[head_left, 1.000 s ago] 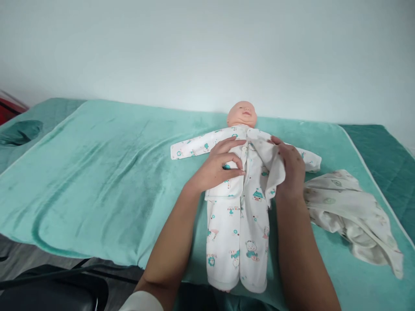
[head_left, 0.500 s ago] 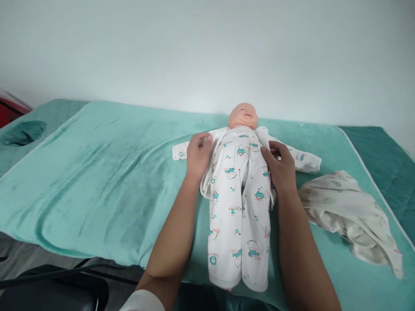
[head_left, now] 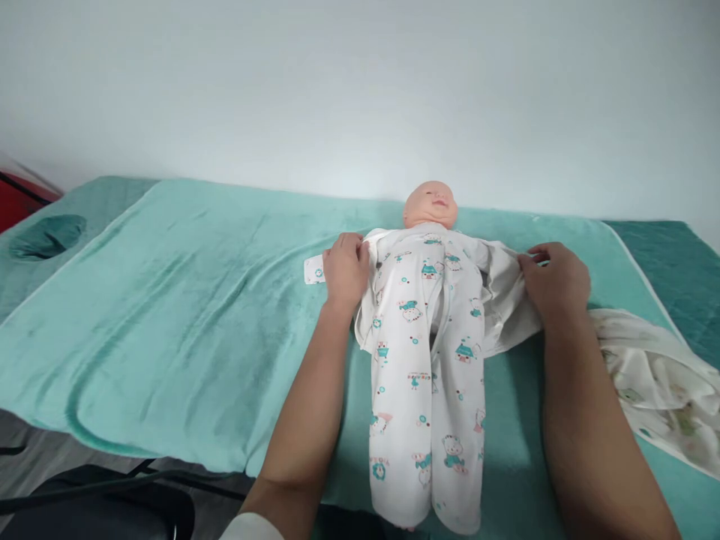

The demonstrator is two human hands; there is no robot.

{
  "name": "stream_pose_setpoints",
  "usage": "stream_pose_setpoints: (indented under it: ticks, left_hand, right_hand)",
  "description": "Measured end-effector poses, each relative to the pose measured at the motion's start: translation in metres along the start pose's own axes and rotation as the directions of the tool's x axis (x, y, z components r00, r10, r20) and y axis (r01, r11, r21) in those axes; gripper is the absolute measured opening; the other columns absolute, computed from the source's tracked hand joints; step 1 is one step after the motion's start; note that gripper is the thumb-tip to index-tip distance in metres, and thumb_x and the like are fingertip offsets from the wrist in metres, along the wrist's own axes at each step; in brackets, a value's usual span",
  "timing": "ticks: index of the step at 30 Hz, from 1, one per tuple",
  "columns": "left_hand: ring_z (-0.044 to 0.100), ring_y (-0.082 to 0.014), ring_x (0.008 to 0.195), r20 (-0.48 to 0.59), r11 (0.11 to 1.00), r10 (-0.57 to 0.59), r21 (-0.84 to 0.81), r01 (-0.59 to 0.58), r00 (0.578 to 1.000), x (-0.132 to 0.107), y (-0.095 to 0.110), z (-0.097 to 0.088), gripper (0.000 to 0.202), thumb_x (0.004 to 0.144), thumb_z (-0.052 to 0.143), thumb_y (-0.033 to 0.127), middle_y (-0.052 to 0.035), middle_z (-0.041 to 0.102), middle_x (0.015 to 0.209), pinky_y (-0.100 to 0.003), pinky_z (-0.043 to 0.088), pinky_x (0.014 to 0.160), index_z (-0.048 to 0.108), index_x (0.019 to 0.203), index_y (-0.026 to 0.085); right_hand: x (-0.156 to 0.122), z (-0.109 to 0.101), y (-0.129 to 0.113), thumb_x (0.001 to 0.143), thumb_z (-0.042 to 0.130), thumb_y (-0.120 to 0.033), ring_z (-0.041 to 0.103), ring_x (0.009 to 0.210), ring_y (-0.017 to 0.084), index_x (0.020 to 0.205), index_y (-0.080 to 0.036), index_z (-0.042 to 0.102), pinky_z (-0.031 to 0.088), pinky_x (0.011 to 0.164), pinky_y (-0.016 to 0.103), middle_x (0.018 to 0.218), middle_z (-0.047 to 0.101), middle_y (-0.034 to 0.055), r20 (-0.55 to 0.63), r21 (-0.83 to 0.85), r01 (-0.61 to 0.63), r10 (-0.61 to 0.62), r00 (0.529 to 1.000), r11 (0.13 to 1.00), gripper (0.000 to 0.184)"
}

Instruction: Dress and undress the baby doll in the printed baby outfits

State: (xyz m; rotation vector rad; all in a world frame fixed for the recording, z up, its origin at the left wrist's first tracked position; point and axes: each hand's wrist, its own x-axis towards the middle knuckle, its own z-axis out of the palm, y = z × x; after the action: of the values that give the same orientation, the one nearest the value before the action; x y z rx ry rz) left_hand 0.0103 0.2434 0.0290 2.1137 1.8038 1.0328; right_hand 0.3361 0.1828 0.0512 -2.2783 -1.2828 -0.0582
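A baby doll (head_left: 430, 204) lies on its back, head toward the wall. Its printed white baby trousers (head_left: 413, 322) reach up over the chest, and a foot just shows at one hem. Beneath them an open white baby jacket (head_left: 503, 300) spreads to both sides. My right hand (head_left: 556, 283) pinches the jacket's right front panel, which is stretched outward from the body. At the doll's other side my left hand (head_left: 346, 271) is closed at the jacket's left edge by the shoulder; its fingertips are partly hidden. A printed cuff pokes out beyond this hand.
The doll lies on a green sheet (head_left: 196, 322) over a bed with a face hole (head_left: 48, 236) at far left. A crumpled patterned cloth (head_left: 664, 375) lies by my right forearm. A white wall rises behind; a black chair (head_left: 95, 502) stands at lower left.
My right hand has moved outward to the right, drawing the jacket's front panel away from the doll. My left hand stays by the left side. The view has shifted slightly.
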Motion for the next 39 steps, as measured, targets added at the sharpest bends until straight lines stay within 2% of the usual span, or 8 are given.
stream_pose_setpoints:
  ticks: [2, 5, 8, 15, 20, 31, 35, 39]
  left_hand:
    - [0.065, -0.0236, 0.105, -0.044, 0.995, -0.099, 0.018, 0.1, 0.994, 0.002, -0.003, -0.002, 0.015, 0.1, 0.047, 0.027, -0.0067, 0.072, 0.111, -0.039, 0.043, 0.092, 0.057, 0.09, 0.023]
    - [0.064, -0.0246, 0.095, -0.074, 0.975, -0.212, 0.053, 0.216, 0.975, 0.003, -0.006, -0.003, 0.016, 0.098, 0.048, 0.029, -0.0074, 0.071, 0.098, -0.038, 0.044, 0.087, 0.055, 0.085, 0.023]
    - [0.064, -0.0255, 0.092, -0.079, 0.973, -0.224, 0.042, 0.228, 0.971, 0.003, -0.008, -0.001, 0.014, 0.097, 0.048, 0.028, -0.0081, 0.069, 0.095, -0.04, 0.045, 0.088, 0.057, 0.087, 0.022]
    - [0.052, -0.0239, 0.133, 0.053, 0.97, 0.232, -0.087, -0.227, 0.971, -0.001, -0.002, -0.001, 0.041, 0.095, 0.042, 0.015, -0.0053, 0.061, 0.142, -0.041, 0.04, 0.108, 0.064, 0.127, 0.028]
    - [0.055, -0.0265, 0.129, 0.124, 0.987, 0.161, 0.0, -0.162, 0.979, 0.0, 0.005, -0.001, 0.04, 0.104, 0.038, 0.034, -0.0056, 0.065, 0.138, -0.044, 0.037, 0.107, 0.062, 0.136, 0.031]
    - [0.067, -0.0258, 0.109, 0.107, 0.997, -0.051, 0.06, 0.044, 0.993, 0.012, -0.005, -0.001, 0.038, 0.096, 0.046, 0.021, -0.0033, 0.074, 0.12, -0.04, 0.044, 0.093, 0.074, 0.118, 0.034]
    - [0.068, -0.0263, 0.107, 0.096, 0.992, -0.12, 0.042, 0.116, 0.988, 0.012, -0.009, -0.001, 0.038, 0.093, 0.047, 0.02, -0.0031, 0.075, 0.117, -0.039, 0.046, 0.088, 0.078, 0.112, 0.034]
    - [0.068, -0.0258, 0.108, 0.078, 0.996, -0.091, 0.027, 0.089, 0.993, 0.011, -0.008, -0.001, 0.039, 0.093, 0.047, 0.019, -0.0032, 0.075, 0.118, -0.039, 0.045, 0.092, 0.077, 0.113, 0.033]
  right_hand:
    - [-0.003, -0.002, 0.005, 0.084, 0.06, -0.03, 0.062, 0.094, 0.028, 0.105, -0.019, 0.07, 0.046, 0.086, 0.04, 0.11, 0.07, 0.0144, -0.106, 0.018, 0.101, -0.099, 0.989, 0.995, 0.026]
    - [-0.017, 0.0, -0.01, 0.089, 0.051, -0.026, 0.059, 0.118, 0.03, 0.118, -0.018, 0.069, 0.045, 0.103, 0.043, 0.126, 0.066, 0.0157, -0.223, 0.09, 0.403, -0.376, 0.899, 0.911, 0.035]
    - [-0.032, 0.008, -0.031, 0.095, 0.044, -0.025, 0.056, 0.127, 0.03, 0.128, -0.019, 0.066, 0.042, 0.109, 0.046, 0.133, 0.065, 0.0128, -0.095, 0.16, 0.548, -0.54, 0.836, 0.821, 0.04]
    - [-0.021, 0.03, -0.038, 0.093, 0.038, -0.019, 0.059, 0.123, 0.032, 0.136, -0.018, 0.065, 0.043, 0.105, 0.049, 0.137, 0.066, 0.0109, 0.088, 0.107, 0.478, -0.487, 0.869, 0.872, 0.05]
    - [0.014, 0.033, -0.046, 0.079, 0.044, -0.01, 0.068, 0.103, 0.029, 0.114, -0.022, 0.079, 0.049, 0.087, 0.038, 0.111, 0.077, 0.0084, 0.218, 0.089, 0.362, -0.373, 0.902, 0.928, 0.051]
    - [0.043, 0.039, -0.036, 0.07, 0.047, -0.006, 0.071, 0.091, 0.027, 0.099, -0.02, 0.082, 0.052, 0.085, 0.037, 0.093, 0.078, 0.007, 0.274, 0.21, 0.227, -0.28, 0.92, 0.951, 0.047]
    - [0.033, 0.035, -0.031, 0.08, 0.05, -0.015, 0.07, 0.1, 0.03, 0.099, -0.021, 0.08, 0.051, 0.095, 0.045, 0.101, 0.078, 0.0083, 0.164, 0.218, 0.25, -0.288, 0.944, 0.943, 0.036]
    - [0.003, 0.01, -0.059, 0.086, 0.051, -0.02, 0.066, 0.115, 0.028, 0.108, -0.022, 0.075, 0.048, 0.105, 0.046, 0.118, 0.073, 0.0078, -0.076, 0.348, 0.387, -0.386, 0.919, 0.854, 0.033]
